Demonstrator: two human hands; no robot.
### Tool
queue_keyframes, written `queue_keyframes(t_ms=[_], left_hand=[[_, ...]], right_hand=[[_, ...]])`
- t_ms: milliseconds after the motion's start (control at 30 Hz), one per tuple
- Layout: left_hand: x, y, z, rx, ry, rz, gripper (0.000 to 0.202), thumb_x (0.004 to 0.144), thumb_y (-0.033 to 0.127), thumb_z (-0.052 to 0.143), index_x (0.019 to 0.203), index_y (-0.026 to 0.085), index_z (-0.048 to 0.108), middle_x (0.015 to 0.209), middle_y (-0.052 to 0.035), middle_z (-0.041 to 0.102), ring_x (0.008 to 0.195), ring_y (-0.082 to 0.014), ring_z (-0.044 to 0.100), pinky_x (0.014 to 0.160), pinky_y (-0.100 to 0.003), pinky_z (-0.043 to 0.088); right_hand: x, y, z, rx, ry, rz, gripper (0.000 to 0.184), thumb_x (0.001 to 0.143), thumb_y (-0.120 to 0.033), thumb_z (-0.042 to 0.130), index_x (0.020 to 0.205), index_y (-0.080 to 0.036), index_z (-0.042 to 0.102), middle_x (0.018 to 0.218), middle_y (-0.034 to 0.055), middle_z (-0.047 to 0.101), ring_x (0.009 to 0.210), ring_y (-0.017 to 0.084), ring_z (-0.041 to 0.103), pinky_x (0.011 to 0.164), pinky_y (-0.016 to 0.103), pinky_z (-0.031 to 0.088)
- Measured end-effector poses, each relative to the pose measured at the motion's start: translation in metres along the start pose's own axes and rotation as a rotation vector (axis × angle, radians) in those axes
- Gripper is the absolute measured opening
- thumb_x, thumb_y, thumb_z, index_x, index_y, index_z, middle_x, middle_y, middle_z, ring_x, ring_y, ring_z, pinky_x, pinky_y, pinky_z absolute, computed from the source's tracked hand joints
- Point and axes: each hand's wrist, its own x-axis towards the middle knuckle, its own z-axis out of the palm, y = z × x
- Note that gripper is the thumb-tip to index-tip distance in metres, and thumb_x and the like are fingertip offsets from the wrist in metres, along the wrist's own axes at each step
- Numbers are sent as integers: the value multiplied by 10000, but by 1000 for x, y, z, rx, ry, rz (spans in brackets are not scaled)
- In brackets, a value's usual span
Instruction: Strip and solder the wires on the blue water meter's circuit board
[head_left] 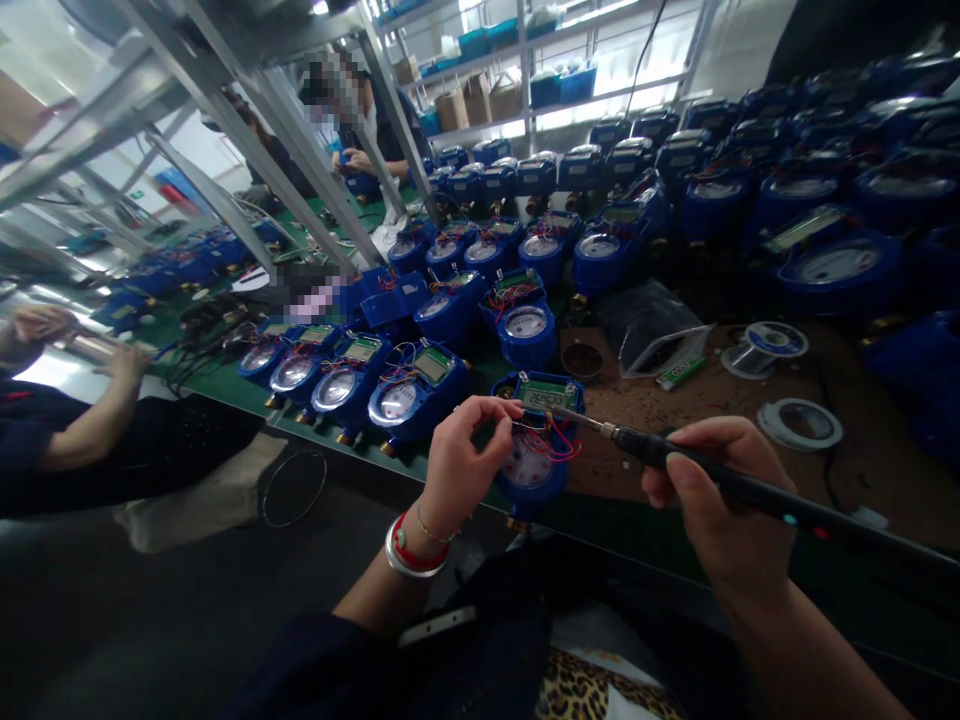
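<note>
A blue water meter [531, 478] stands at the table edge in front of me, its small green circuit board with a display [546, 396] showing at the top. Red and dark wires [553, 440] loop out over its dial. My left hand [469, 450] is at the meter's left side, thumb and fingertips pinched by the board; what lies between them is too small to make out. In my right hand [731, 490] is a black soldering iron [679, 458], held like a pen, its metal tip reaching the lower part of the board.
Several blue meters [420, 392] with exposed boards line the table to the left, and more rows [540, 245] stand behind. On the brown mat [615, 455] are a solder spool [765, 350], a tape roll [799, 424], a battery [681, 372] and a clear bag [652, 325]. Co-workers [382, 120] sit beyond and leftward.
</note>
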Motion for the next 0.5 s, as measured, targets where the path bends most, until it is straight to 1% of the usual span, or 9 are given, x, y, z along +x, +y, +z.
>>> queue_keyframes(t_ms=[133,267,400,433,500], left_hand=[[0,-1,-1,-3,-17,-7,53,877,202,519,836,188,550,989,-61,674,1052,-202,628,944,-361,490],[1,-3,-2,6,-19,-5,56,884,211,519,840,190,549,1010,-63,671,1069,-206,620,962,-371,480],[0,-6,-3,11,-23,0,62,891,222,512,861,193,558,1023,-64,671,1067,-209,623,967,-372,478],[0,-6,-3,15,-24,2,62,892,222,511,865,195,560,1025,-62,671,1067,-209,623,966,-369,479],[-1,-8,-3,23,-20,12,59,891,216,509,870,199,561,1024,-56,671,1066,-206,622,962,-364,481]], right_hand=[[13,-1,-8,10,71,-8,148,850,-266,662,927,-202,553,630,-15,604,467,126,562,405,205,481],[35,-1,-21,-26,164,-37,179,846,-305,664,923,-196,544,606,-19,592,444,131,543,380,201,445],[70,1,-42,-132,242,-73,177,841,-309,670,880,-185,551,607,-3,598,459,123,555,432,193,459],[80,2,-49,-164,268,-71,187,836,-317,675,877,-181,552,616,5,604,467,123,561,442,191,459],[103,6,-63,-234,331,-18,234,823,-353,682,899,-174,553,642,21,617,487,130,576,446,189,448]])
